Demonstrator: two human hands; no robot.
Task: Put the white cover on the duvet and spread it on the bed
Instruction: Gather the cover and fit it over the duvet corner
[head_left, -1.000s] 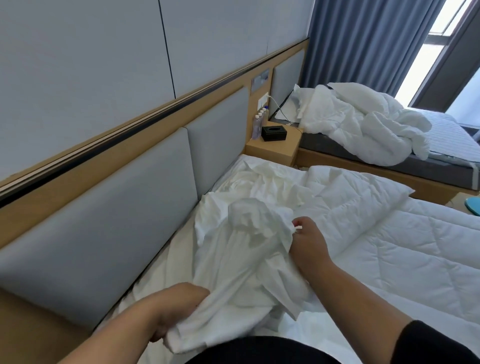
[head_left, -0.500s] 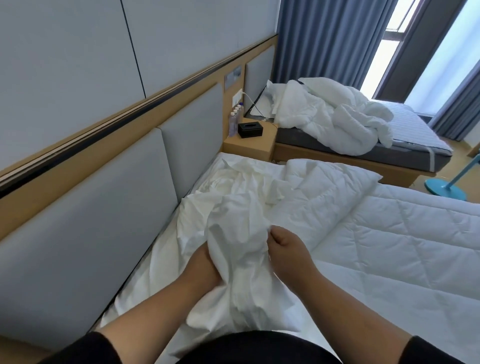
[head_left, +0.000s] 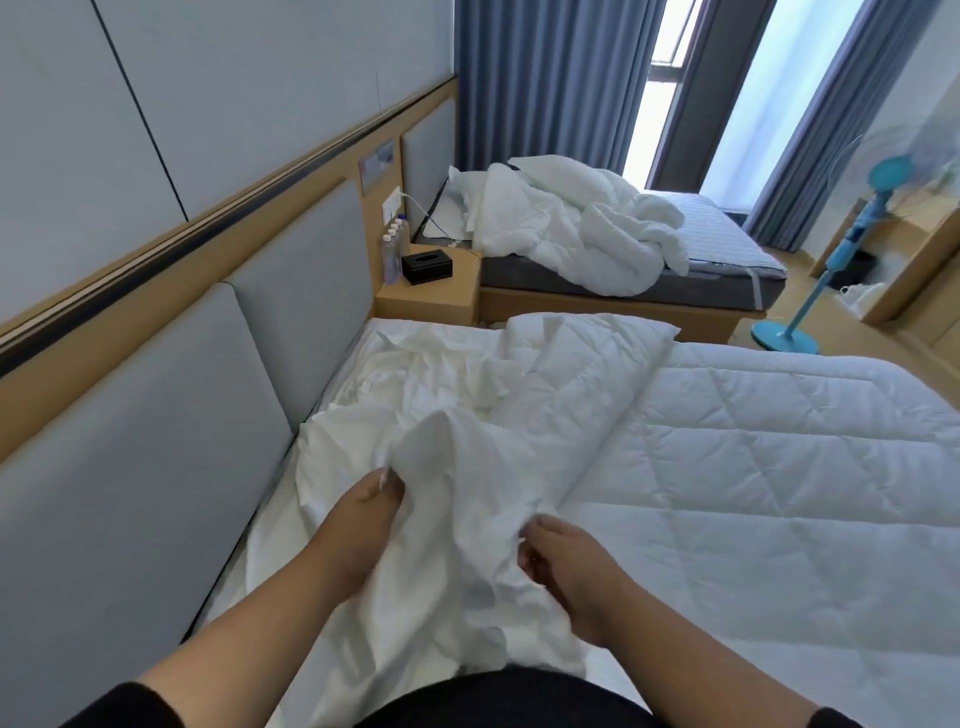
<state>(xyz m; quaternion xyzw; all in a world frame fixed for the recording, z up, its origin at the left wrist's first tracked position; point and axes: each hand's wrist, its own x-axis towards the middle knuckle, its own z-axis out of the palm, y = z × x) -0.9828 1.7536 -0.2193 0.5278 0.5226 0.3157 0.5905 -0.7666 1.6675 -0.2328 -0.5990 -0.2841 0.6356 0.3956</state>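
Note:
The white cover lies bunched and wrinkled along the head end of the near bed, by the grey headboard. The quilted white duvet spreads over the right part of the bed, its upper corner folded back beside the cover. My left hand grips a raised fold of the cover from the left, fingers hidden in the cloth. My right hand pinches the cover's bunched edge lower down, next to the duvet's fold.
A wooden nightstand with a black tissue box and water bottles stands beyond the bed. A second bed with crumpled white bedding is behind it. A blue standing fan is at the right, blue curtains at the back.
My hands have drawn apart along the cover: the left one moved up and left into a fold, the right one slid down and right. The view has turned to the right.

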